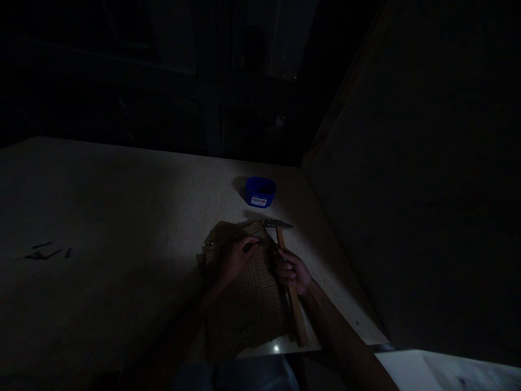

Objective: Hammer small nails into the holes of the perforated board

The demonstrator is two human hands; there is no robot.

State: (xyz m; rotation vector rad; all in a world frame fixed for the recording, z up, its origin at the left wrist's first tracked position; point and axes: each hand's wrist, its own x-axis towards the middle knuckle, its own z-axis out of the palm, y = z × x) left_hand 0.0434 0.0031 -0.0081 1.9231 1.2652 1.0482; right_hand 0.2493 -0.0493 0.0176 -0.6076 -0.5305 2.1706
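The scene is very dark. My right hand (290, 270) is wrapped round the wooden handle of a hammer (288, 277), whose metal head rests near the far edge of a woven cane sheet (248, 304) lying on a pale table (122, 217). My left hand (236, 255) lies on the sheet's far part, its fingers pinched on a small dark thing I cannot make out, close to the hammer head.
A small blue container (260, 192) stands on the table just beyond the sheet. A few dark marks or small pieces (46, 252) lie at the far left. A large slanted panel (427, 190) rises on the right. The background is black.
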